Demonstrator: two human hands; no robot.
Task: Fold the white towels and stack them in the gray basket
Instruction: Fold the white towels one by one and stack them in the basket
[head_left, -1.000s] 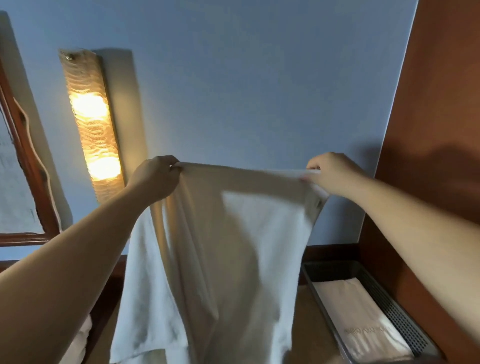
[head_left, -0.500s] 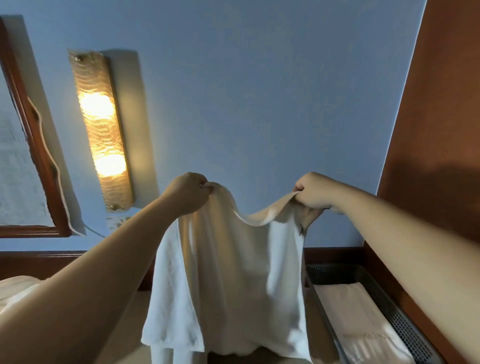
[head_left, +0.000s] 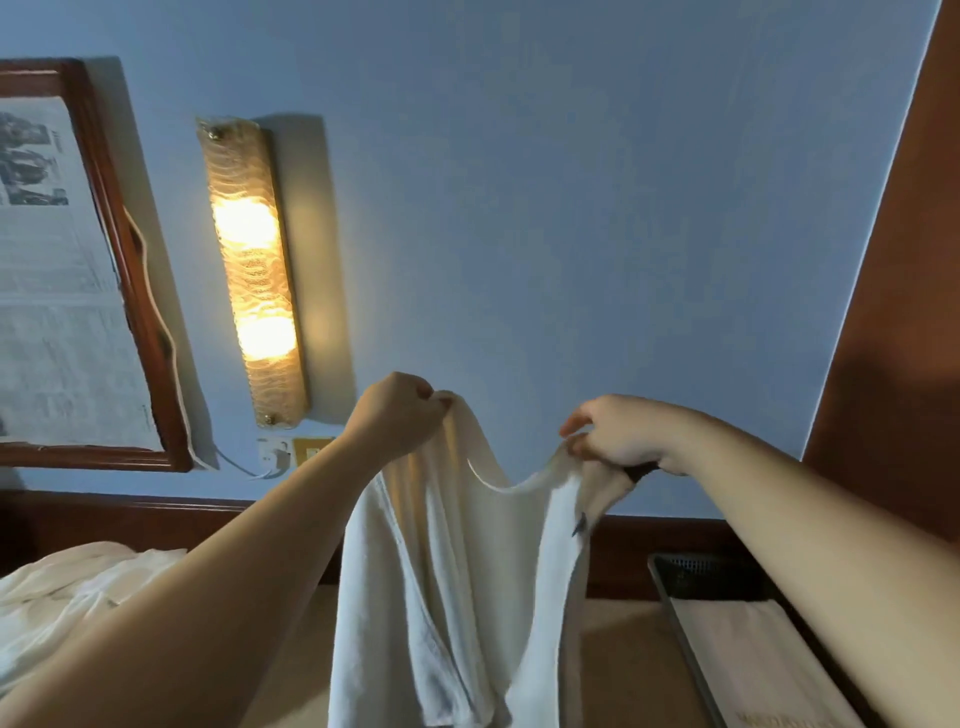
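A white towel (head_left: 457, 587) hangs in the air in front of me, its top edge sagging between my hands. My left hand (head_left: 397, 413) grips its upper left corner in a fist. My right hand (head_left: 618, 431) pinches the upper right corner, fingers curled. The towel's lower end drops out of the frame. At the lower right lies the gray basket (head_left: 675, 597), with a folded white towel (head_left: 748, 660) flat inside it; my right forearm covers part of the basket.
A heap of white cloth (head_left: 67, 603) lies at the lower left. A lit wall lamp (head_left: 254, 270) and a wood-framed picture (head_left: 119, 270) hang on the blue wall. A brown wooden panel (head_left: 904, 291) rises on the right, behind the basket.
My hands have come closer together and lower, so the towel's top edge, taut a second ago, now sags. The view has shifted, showing more of the wall and the cloth heap.
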